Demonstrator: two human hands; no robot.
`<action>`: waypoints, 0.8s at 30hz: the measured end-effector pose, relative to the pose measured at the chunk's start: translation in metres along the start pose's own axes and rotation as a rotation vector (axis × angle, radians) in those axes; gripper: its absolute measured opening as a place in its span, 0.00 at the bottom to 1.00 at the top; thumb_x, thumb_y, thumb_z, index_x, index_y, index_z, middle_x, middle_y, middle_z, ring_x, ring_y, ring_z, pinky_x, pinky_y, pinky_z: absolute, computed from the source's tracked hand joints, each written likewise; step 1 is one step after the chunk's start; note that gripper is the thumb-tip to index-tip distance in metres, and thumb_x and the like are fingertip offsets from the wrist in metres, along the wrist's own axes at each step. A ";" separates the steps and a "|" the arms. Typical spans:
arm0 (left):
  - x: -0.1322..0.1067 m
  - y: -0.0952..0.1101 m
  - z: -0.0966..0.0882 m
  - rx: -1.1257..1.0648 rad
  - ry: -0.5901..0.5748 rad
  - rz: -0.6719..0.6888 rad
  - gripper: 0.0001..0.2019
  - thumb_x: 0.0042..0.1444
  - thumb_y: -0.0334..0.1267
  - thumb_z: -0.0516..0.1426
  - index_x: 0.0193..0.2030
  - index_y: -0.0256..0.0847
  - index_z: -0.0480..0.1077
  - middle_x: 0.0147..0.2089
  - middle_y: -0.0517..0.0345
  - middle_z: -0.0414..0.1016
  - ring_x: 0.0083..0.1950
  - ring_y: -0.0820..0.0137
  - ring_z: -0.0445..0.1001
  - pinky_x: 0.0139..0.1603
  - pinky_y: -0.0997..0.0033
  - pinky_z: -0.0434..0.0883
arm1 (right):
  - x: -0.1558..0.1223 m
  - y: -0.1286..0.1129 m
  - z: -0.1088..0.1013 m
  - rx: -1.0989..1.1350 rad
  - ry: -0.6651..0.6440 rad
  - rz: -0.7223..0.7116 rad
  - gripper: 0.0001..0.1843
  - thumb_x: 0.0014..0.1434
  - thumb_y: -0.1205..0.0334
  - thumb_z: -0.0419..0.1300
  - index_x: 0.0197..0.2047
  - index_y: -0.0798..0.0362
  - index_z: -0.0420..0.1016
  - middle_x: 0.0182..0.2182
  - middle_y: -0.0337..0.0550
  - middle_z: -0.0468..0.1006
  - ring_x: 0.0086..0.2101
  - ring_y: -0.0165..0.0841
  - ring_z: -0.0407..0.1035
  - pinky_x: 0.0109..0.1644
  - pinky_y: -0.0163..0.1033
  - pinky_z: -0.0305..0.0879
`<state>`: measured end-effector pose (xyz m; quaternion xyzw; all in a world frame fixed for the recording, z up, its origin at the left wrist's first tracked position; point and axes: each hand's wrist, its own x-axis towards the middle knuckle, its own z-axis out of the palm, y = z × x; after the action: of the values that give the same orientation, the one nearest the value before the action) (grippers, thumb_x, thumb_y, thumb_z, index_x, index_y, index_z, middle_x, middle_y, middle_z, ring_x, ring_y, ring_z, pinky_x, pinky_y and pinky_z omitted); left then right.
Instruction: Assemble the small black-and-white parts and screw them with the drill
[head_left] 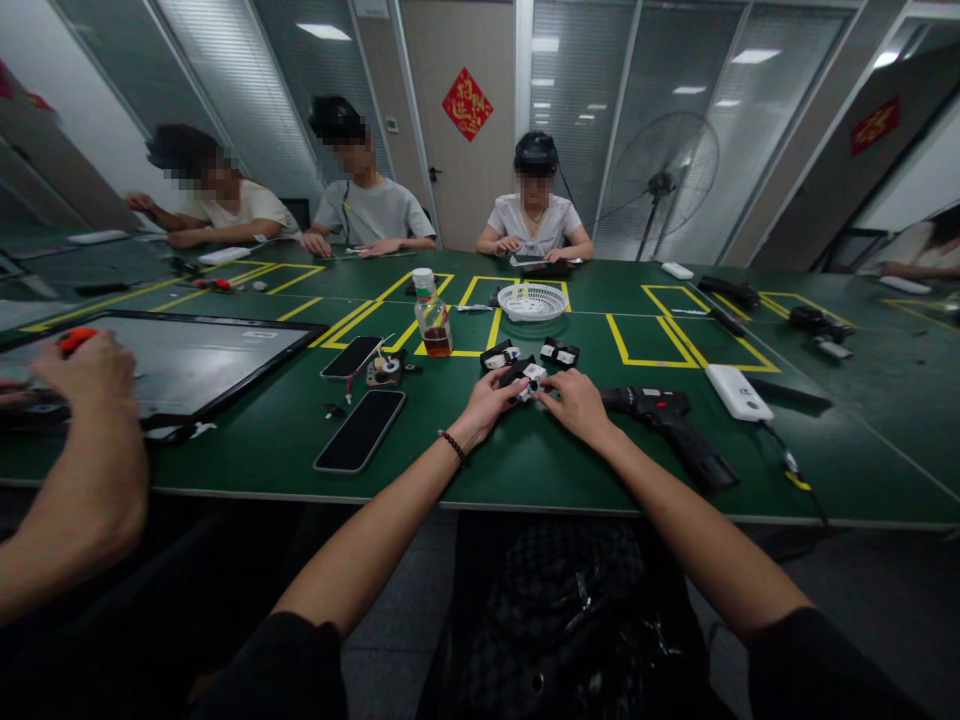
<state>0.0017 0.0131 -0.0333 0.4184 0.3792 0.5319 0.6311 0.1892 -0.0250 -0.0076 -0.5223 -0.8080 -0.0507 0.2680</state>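
Note:
Both my hands meet over a small black-and-white part (529, 379) on the green table (525, 455). My left hand (491, 398) grips its left side with curled fingers. My right hand (574, 400) pinches its right side. Two similar small black-and-white parts lie just beyond, one (499, 355) to the left and one (559, 352) to the right. A black power screwdriver (671, 425) lies on the table just right of my right hand.
Two phones (361, 429) (352, 356), a small gadget (385, 370), a drink bottle (433, 316), a white basket (533, 301) and a white power adapter (738, 392) lie around. At left a co-worker's hand (86, 375) holds a red tool over a flat screen panel (187, 360). Three people sit opposite.

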 end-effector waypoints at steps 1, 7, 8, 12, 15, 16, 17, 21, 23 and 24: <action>0.000 0.000 0.001 0.002 0.008 -0.004 0.30 0.42 0.35 0.70 0.54 0.39 0.70 0.53 0.46 0.76 0.48 0.63 0.77 0.49 0.63 0.74 | 0.000 -0.003 -0.001 -0.009 0.009 0.006 0.15 0.65 0.52 0.57 0.44 0.53 0.76 0.38 0.48 0.78 0.42 0.40 0.67 0.47 0.42 0.58; -0.002 0.000 0.001 0.022 0.002 0.002 0.32 0.42 0.36 0.71 0.55 0.40 0.66 0.52 0.47 0.76 0.46 0.65 0.77 0.48 0.64 0.74 | -0.003 -0.014 -0.003 -0.062 0.061 -0.003 0.15 0.66 0.57 0.55 0.53 0.53 0.71 0.41 0.50 0.78 0.43 0.40 0.69 0.47 0.41 0.59; -0.001 0.000 0.001 0.028 -0.001 0.007 0.32 0.42 0.37 0.71 0.55 0.40 0.66 0.52 0.47 0.76 0.46 0.66 0.77 0.48 0.64 0.74 | -0.004 -0.014 -0.003 -0.047 0.058 -0.011 0.16 0.67 0.58 0.54 0.55 0.52 0.70 0.42 0.49 0.78 0.43 0.40 0.69 0.47 0.40 0.60; -0.001 -0.001 0.001 0.088 0.003 0.026 0.32 0.43 0.38 0.70 0.55 0.41 0.65 0.50 0.49 0.76 0.45 0.67 0.77 0.50 0.64 0.74 | -0.006 -0.013 0.002 0.063 0.063 -0.013 0.17 0.67 0.62 0.53 0.58 0.50 0.69 0.44 0.47 0.78 0.44 0.38 0.71 0.47 0.38 0.62; -0.001 -0.002 0.001 0.124 0.017 0.051 0.31 0.43 0.38 0.70 0.54 0.41 0.66 0.49 0.50 0.76 0.45 0.67 0.77 0.51 0.63 0.73 | -0.006 -0.012 0.007 0.145 0.087 0.003 0.16 0.66 0.63 0.54 0.56 0.50 0.70 0.46 0.47 0.78 0.45 0.37 0.71 0.49 0.39 0.63; -0.001 -0.003 0.001 0.128 0.022 0.063 0.31 0.42 0.38 0.70 0.54 0.41 0.67 0.49 0.50 0.76 0.45 0.67 0.77 0.51 0.63 0.73 | -0.005 -0.012 0.008 0.166 0.095 0.008 0.16 0.66 0.63 0.54 0.56 0.50 0.71 0.46 0.47 0.78 0.45 0.38 0.71 0.50 0.39 0.63; -0.001 -0.004 0.001 0.128 0.027 0.074 0.31 0.42 0.38 0.70 0.53 0.41 0.67 0.49 0.50 0.76 0.45 0.67 0.77 0.52 0.63 0.73 | -0.005 -0.012 0.009 0.185 0.103 0.012 0.16 0.65 0.63 0.54 0.56 0.50 0.71 0.47 0.47 0.78 0.45 0.38 0.71 0.50 0.40 0.64; -0.001 -0.005 0.002 0.087 0.051 0.084 0.30 0.41 0.35 0.71 0.52 0.41 0.68 0.48 0.51 0.77 0.45 0.67 0.77 0.51 0.65 0.73 | -0.004 -0.011 0.011 0.235 0.112 0.028 0.16 0.64 0.62 0.55 0.55 0.50 0.73 0.45 0.47 0.78 0.44 0.38 0.71 0.50 0.40 0.64; 0.000 -0.005 0.002 0.044 0.061 0.066 0.29 0.41 0.34 0.71 0.52 0.40 0.69 0.48 0.51 0.77 0.44 0.68 0.77 0.50 0.65 0.73 | -0.005 -0.008 0.010 0.245 0.111 0.031 0.17 0.64 0.62 0.55 0.55 0.50 0.73 0.43 0.47 0.77 0.43 0.37 0.71 0.50 0.40 0.64; 0.001 -0.004 0.002 0.025 0.067 0.055 0.29 0.41 0.34 0.71 0.52 0.40 0.69 0.48 0.50 0.76 0.44 0.67 0.77 0.50 0.65 0.74 | -0.006 -0.007 0.009 0.245 0.109 0.032 0.17 0.65 0.62 0.55 0.56 0.50 0.73 0.43 0.47 0.77 0.43 0.37 0.70 0.50 0.40 0.63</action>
<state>0.0052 0.0132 -0.0366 0.4187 0.3951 0.5579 0.5978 0.1817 -0.0294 -0.0167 -0.4948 -0.7840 0.0245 0.3740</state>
